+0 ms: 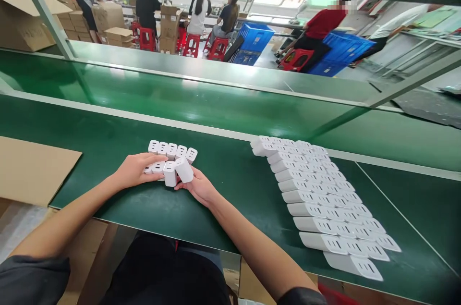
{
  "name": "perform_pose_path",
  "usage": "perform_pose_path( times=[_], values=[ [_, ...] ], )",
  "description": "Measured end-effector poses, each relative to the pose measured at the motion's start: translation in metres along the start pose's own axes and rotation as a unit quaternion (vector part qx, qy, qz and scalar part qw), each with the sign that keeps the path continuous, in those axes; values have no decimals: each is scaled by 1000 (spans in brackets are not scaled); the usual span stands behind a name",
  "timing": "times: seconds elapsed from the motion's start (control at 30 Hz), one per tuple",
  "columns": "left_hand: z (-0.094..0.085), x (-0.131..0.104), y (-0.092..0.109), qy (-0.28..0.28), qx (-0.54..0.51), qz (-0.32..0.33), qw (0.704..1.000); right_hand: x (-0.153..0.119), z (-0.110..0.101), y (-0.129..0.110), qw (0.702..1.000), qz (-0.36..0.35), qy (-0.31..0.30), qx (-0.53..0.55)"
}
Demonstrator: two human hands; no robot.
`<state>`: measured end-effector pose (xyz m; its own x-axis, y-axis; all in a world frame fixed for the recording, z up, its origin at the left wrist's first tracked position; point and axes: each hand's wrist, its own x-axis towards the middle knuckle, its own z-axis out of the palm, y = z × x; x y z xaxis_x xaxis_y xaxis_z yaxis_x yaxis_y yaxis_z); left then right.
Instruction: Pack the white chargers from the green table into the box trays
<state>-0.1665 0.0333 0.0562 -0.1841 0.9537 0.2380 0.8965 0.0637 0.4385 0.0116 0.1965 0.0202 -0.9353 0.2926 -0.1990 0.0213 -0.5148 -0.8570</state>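
Several white multi-port charger blocks (172, 150) stand in a small cluster on the green work surface (223, 209), slotted ends up. My left hand (135, 170) is closed around the near row from its left side, fingers behind and thumb in front. Between thumb and fingers, part of a charger block (157, 167) shows. At the right end of that row, my right hand (198, 186) grips a tilted charger block (185, 170) from the right and below. Beside it, another charger block (170, 174) in the near row stands close to my right fingertips.
A large slanted array of white charger blocks (324, 199) covers the right side of the bench. Flat cardboard (32, 168) lies at the left. A pale rail (201, 127) runs behind the work area. Beyond are people on red stools (147, 38), blue crates (255, 38) and cartons.
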Motion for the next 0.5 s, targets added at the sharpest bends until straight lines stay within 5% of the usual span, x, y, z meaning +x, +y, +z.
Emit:
perform_pose_path(
  times=[0.2, 0.5],
  values=[
    [4, 6, -6, -20, 138, 108, 984, -1, 0, 3, 999, 4, 39, -21],
    [8, -3, 16, 28, 209, 156, 965, 1, 1, 7, 996, -1, 56, 72]
  ],
)
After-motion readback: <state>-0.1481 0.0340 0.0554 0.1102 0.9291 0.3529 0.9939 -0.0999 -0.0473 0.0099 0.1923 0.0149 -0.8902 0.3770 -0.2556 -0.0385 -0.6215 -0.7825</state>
